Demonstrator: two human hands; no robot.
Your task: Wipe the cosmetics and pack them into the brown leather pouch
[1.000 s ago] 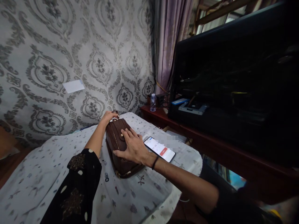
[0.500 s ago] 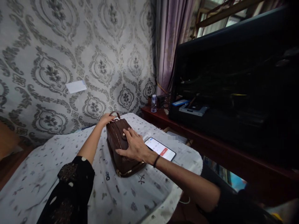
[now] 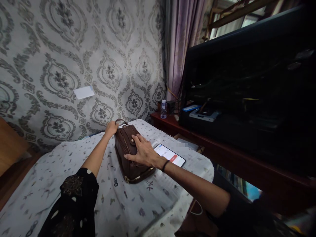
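A brown leather bag [image 3: 124,149] stands on the patterned white cloth, with a carry loop on top, a snap button on its flap and gold zips. My left hand [image 3: 111,127] is closed at the bag's upper far corner, beside the loop; its fingertips are mostly hidden. Across the front of the bag lies my right hand [image 3: 143,151], fingers spread, fingertips near the snap button. A dark band circles my right wrist. Just right of that hand a phone [image 3: 176,158] lies face up with its screen lit, partly covered by my wrist.
The white cloth [image 3: 138,217] covers the surface under the bag. To the right, a dark red stand [image 3: 170,125] holds a clear bottle [image 3: 163,110] and a large black screen [image 3: 234,82]. A patterned wall [image 3: 81,59] rises behind, and a brown cardboard-like object [image 3: 11,144] is at left.
My left hand has shifted slightly left from the carry loop to the bag's corner, and its fingers show less. My right hand stays spread on the bag. The view has turned slightly.
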